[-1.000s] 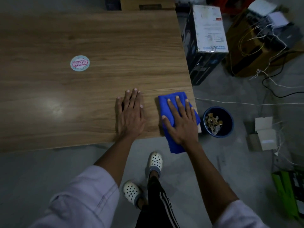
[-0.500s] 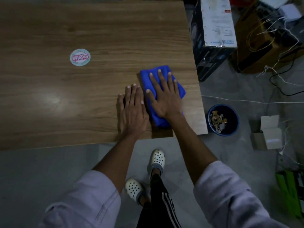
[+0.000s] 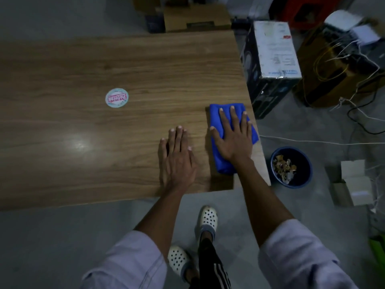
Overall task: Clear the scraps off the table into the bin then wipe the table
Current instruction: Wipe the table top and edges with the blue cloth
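Observation:
A folded blue cloth (image 3: pixel 216 113) lies on the wooden table (image 3: pixel 104 69) near its right edge. My right hand (image 3: pixel 233 138) presses flat on the cloth, fingers spread. My left hand (image 3: pixel 177 161) rests flat on the bare wood just left of it, holding nothing. A dark blue bin (image 3: pixel 291 166) with scraps inside stands on the floor beside the table's near right corner.
A round pink and white sticker (image 3: pixel 116 98) is on the table's middle. A black and white box (image 3: pixel 268 65) stands right of the table, with a cardboard box (image 3: pixel 333 65) and loose wires behind it. A small open carton (image 3: pixel 352 184) lies by the bin.
My right hand has slid the cloth from beside my left hand out to the right, toward the table's right edge. My left hand has stayed put.

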Action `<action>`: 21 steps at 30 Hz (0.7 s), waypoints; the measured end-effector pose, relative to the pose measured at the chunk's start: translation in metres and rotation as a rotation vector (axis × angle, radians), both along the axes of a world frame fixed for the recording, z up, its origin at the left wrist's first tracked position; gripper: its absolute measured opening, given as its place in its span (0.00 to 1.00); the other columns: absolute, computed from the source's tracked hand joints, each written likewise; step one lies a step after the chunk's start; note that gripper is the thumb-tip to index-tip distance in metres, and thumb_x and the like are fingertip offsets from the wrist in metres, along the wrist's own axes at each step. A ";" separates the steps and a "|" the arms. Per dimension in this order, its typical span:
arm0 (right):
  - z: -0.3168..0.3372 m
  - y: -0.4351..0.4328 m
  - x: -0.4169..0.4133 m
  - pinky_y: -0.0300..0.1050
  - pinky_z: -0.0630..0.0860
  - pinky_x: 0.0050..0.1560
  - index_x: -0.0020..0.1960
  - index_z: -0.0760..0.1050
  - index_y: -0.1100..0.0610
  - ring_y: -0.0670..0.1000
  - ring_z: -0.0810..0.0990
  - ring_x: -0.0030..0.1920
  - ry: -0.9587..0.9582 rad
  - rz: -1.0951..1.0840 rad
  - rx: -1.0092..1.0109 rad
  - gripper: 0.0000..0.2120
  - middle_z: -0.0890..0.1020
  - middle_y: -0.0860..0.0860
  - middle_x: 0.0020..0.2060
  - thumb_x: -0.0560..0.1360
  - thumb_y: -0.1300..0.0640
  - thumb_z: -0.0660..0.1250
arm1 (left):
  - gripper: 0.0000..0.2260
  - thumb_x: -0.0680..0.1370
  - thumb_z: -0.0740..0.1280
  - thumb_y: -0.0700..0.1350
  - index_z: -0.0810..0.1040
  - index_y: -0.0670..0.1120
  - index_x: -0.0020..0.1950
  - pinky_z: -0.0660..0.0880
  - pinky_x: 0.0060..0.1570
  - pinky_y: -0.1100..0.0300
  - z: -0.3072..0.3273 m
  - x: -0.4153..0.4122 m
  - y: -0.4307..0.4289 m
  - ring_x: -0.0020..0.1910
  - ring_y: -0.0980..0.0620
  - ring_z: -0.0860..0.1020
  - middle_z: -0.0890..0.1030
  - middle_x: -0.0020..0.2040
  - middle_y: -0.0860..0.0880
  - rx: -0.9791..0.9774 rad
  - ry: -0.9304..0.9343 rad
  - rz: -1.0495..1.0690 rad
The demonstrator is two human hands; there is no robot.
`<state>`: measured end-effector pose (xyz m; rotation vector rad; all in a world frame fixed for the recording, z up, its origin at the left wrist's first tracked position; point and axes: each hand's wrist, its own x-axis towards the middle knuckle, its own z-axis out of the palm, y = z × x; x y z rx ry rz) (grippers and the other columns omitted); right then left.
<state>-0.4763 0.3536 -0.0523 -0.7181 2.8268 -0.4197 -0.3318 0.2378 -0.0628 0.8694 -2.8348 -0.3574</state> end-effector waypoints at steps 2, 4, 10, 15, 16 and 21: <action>0.001 -0.014 0.005 0.59 0.38 0.81 0.83 0.45 0.43 0.59 0.39 0.82 -0.004 0.050 -0.009 0.34 0.45 0.49 0.83 0.81 0.33 0.45 | 0.25 0.84 0.48 0.49 0.63 0.45 0.80 0.53 0.78 0.43 -0.001 0.001 0.000 0.81 0.49 0.56 0.61 0.81 0.48 -0.009 0.003 -0.004; 0.003 -0.014 0.017 0.59 0.39 0.81 0.83 0.45 0.42 0.59 0.39 0.82 -0.008 0.125 -0.028 0.34 0.45 0.48 0.83 0.81 0.33 0.46 | 0.25 0.83 0.48 0.49 0.64 0.45 0.80 0.53 0.78 0.43 -0.001 -0.001 0.001 0.81 0.49 0.56 0.62 0.81 0.48 -0.013 0.001 0.000; 0.003 0.046 0.058 0.59 0.43 0.81 0.83 0.47 0.40 0.54 0.39 0.82 -0.011 0.279 -0.086 0.33 0.47 0.45 0.83 0.81 0.31 0.48 | 0.26 0.83 0.46 0.49 0.63 0.45 0.80 0.54 0.78 0.43 0.004 0.001 0.002 0.81 0.49 0.56 0.62 0.81 0.48 -0.020 -0.030 -0.013; 0.002 0.087 0.043 0.58 0.43 0.82 0.82 0.46 0.37 0.51 0.37 0.82 0.015 0.148 -0.072 0.32 0.45 0.42 0.83 0.81 0.31 0.48 | 0.25 0.84 0.47 0.49 0.61 0.46 0.81 0.55 0.78 0.43 0.002 0.002 0.001 0.82 0.49 0.55 0.61 0.82 0.48 -0.025 -0.021 -0.021; 0.002 0.085 0.037 0.58 0.43 0.82 0.82 0.46 0.38 0.52 0.37 0.82 0.020 0.125 -0.067 0.32 0.45 0.42 0.83 0.81 0.31 0.48 | 0.25 0.84 0.47 0.49 0.61 0.46 0.81 0.55 0.78 0.43 0.001 0.002 0.002 0.82 0.49 0.55 0.61 0.82 0.48 -0.030 -0.023 -0.022; -0.001 0.039 0.015 0.58 0.39 0.81 0.82 0.46 0.38 0.56 0.38 0.82 0.030 -0.071 -0.032 0.33 0.46 0.46 0.83 0.79 0.32 0.43 | 0.26 0.83 0.48 0.49 0.62 0.45 0.81 0.55 0.78 0.44 -0.002 0.001 0.004 0.81 0.49 0.57 0.62 0.81 0.48 -0.046 0.003 -0.003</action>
